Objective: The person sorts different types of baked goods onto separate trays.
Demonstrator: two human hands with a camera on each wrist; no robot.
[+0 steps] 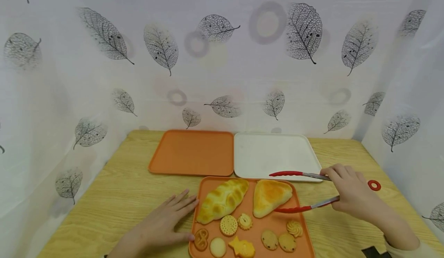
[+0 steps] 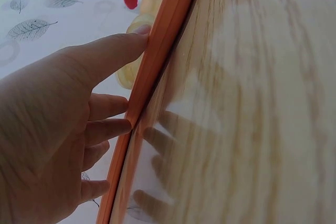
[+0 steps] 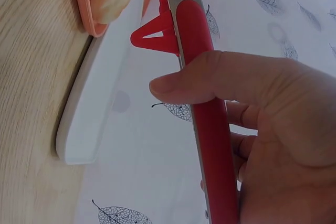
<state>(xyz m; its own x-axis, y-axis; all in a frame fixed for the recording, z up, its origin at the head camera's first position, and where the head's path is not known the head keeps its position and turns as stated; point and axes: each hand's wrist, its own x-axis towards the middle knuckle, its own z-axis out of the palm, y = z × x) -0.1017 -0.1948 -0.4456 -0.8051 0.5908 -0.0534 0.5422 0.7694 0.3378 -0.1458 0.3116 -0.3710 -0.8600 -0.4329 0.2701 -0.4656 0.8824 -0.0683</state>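
Tongs opened around the triangular bread on the near tray.
The left hand [image 1: 163,223] lay flat, steadying the orange tray [image 1: 301,227]; the right hand [image 1: 350,192] gripped the red tongs [image 1: 301,190], whose tips flanked the triangular bread [image 1: 270,197], likely light and crushable, best pinched gently across its sides.

Head view looks down over the table [image 1: 114,196]; wrist views sit close, sharing the orange tray [image 1: 277,227].
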